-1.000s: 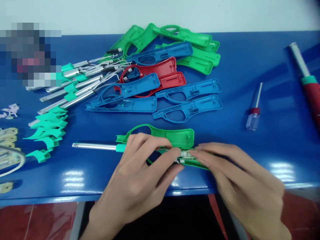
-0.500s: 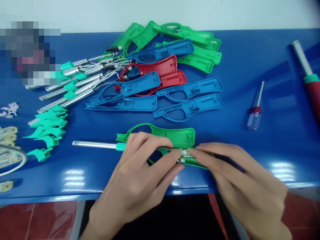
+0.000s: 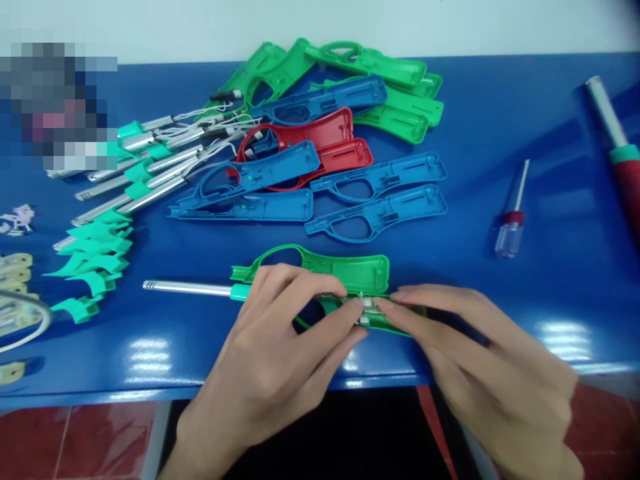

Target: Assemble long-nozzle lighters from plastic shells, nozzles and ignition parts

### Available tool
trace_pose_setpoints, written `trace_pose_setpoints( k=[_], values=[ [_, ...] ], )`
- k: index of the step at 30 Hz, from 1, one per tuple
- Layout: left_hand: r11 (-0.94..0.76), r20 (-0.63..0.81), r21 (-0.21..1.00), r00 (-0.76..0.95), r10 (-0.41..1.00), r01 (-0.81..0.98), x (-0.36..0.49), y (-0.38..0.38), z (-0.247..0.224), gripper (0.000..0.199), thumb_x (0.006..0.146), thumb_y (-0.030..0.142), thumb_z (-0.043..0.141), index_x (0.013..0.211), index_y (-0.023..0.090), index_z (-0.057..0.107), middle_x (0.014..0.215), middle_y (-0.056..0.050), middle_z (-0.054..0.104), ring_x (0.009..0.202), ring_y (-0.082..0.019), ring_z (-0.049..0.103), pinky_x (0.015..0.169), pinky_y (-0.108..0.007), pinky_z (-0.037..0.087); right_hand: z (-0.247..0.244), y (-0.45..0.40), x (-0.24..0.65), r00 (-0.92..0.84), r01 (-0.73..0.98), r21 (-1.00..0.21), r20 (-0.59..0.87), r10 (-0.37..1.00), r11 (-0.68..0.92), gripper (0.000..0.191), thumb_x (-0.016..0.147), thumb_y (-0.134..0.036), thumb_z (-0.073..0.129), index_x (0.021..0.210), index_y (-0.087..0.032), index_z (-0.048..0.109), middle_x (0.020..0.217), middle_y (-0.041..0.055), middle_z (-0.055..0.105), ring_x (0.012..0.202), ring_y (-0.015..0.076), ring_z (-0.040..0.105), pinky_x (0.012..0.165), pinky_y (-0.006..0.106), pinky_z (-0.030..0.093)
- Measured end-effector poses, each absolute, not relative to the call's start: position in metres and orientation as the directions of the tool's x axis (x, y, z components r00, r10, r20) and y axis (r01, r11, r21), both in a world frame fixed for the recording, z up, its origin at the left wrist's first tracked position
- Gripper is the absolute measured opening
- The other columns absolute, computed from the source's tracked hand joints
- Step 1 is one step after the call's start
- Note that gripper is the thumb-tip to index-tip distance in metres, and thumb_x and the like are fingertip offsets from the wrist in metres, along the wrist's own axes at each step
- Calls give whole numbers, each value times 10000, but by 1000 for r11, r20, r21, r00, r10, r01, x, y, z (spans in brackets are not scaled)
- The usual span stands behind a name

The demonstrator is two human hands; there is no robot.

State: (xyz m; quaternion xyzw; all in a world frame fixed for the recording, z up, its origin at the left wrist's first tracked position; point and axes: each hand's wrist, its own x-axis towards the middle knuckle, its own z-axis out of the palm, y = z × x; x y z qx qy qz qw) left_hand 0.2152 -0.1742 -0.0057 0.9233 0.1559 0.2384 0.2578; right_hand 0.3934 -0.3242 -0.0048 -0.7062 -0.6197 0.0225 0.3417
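In the head view, a green lighter housing half (image 3: 384, 324) lies on the blue table under both hands. A silver tube (image 3: 187, 287) with a teal collar (image 3: 241, 292) sticks out of its left end. My left hand (image 3: 273, 340) is closed over the middle of this half, thumb and fingertips at the parts inside. My right hand (image 3: 480, 340) pinches a small clear fuel tank (image 3: 371, 306) seated in the right part; its far end is hidden by the fingers. Just behind lies a matching green half (image 3: 357, 270), hollow side up.
Behind are blue housing halves (image 3: 380, 217), red ones (image 3: 345, 157) and green ones (image 3: 400, 113). Wired silver tubes (image 3: 155, 200) and teal collars (image 3: 100, 260) lie left, near yellowish tanks (image 3: 15, 320). A screwdriver (image 3: 511, 230) and a red lighter (image 3: 623, 170) lie right.
Both hands hold nearly the same position over the green housing half. The right fingertips have shifted very slightly at the clear tank. The whole view has moved a little.
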Motion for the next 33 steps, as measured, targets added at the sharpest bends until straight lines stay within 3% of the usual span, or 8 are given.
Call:
trace_pose_setpoints(
  k=[9, 15, 25, 33],
  values=[
    [-826, 365, 541, 839, 404, 162, 216, -174, -6, 177, 974, 145, 785, 1146, 180, 760, 1139, -47, 721, 975, -188, 591, 876, -398, 490, -7, -324, 394, 254, 849, -528, 380, 890, -17, 354, 987, 53, 660, 1194, -205, 783, 1201, 34, 747, 1057, 115, 709, 923, 285, 573],
    [-827, 373, 534, 829, 416, 175, 217, -174, -6, 312, 968, 155, 800, 1271, 177, 727, 1176, -55, 704, 1027, -184, 614, 951, -382, 516, -2, -324, 395, 226, 853, -521, 343, 912, -16, 330, 1022, 10, 639, 1205, -229, 773, 1201, 11, 733, 1053, 93, 699, 942, 248, 546],
    [-835, 368, 525, 840, 398, 165, 218, -172, -5, 203, 976, 135, 774, 1169, 199, 776, 1127, -57, 738, 973, -201, 594, 876, -399, 494, 0, -325, 398, 232, 868, -494, 309, 922, -52, 346, 1032, -19, 626, 1224, -267, 770, 1189, 8, 726, 1030, 121, 697, 887, 279, 563],
    [-863, 398, 475, 832, 387, 174, 220, -174, -1, 130, 983, 130, 764, 1104, 179, 771, 1043, -41, 765, 933, -189, 600, 885, -388, 498, 0, -321, 400, 215, 875, -482, 296, 931, -49, 352, 1034, -17, 616, 1214, -269, 783, 1180, 7, 717, 1046, 112, 683, 932, 244, 546]
  ],
)
